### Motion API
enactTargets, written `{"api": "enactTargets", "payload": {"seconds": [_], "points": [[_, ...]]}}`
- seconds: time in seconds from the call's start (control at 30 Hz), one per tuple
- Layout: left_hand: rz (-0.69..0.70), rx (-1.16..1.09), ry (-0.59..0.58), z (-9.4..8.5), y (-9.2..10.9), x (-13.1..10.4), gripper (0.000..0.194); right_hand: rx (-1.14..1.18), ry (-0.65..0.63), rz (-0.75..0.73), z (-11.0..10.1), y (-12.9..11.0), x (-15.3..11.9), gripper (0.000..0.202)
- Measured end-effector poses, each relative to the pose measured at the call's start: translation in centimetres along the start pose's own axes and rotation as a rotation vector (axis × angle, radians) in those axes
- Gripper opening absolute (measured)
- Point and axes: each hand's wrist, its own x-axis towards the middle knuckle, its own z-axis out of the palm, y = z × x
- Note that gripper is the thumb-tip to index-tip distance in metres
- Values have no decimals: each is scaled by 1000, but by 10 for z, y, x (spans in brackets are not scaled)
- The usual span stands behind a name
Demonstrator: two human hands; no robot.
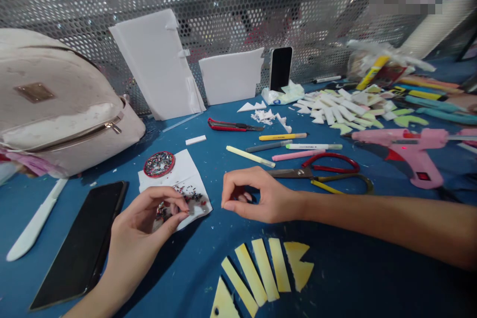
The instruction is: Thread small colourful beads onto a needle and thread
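My left hand (143, 231) hovers over a folded white paper (192, 171), thumb and forefinger pinched together. Something tiny may sit between those fingertips, too small to name. Loose small beads (192, 196) in dark and mixed colours lie on the paper, partly hidden by the hand. On the paper's far end rests a round red-rimmed lid or dish (159, 164) filled with similar beads. To the right, my right hand (259, 196) is closed in a pinch, and whatever it may hold cannot be made out. Yellow-coloured cut strips (249, 273) are laid out in a fish shape in front.
Red-handled scissors (290, 173) lie behind my right hand, near several markers (283, 137) and a red cutter (234, 125). A pink glue gun (417, 151) stands right, before piled foam scraps (343, 107). Left are a black phone (80, 246), a white knife (37, 221) and a backpack (63, 104).
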Motion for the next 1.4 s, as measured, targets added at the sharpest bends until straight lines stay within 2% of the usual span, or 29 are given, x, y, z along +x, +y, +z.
{"api": "enactTargets", "payload": {"seconds": [0.23,0.53,0.63,0.8,0.9,1.1,1.4], "points": [[-53,-33,13,6,6,-3,17,-7,-12,13,0,1,0,10],[-22,-14,-17,4,4,-1,14,-53,-24,12,0,3,-1,8],[72,38,-68,1,-1,-1,13,-93,-32,-8,1,3,0,6],[315,188,-108,-2,-4,-2,19,-172,-63,-53,2,2,1,5],[381,213,-127,0,-2,-3,24,-203,-66,-58,2,3,0,5],[385,198,-117,1,0,-4,23,-200,-50,-63,2,3,-1,5],[291,196,-145,-4,-2,4,18,-71,76,-62,1,2,-1,11]]}}
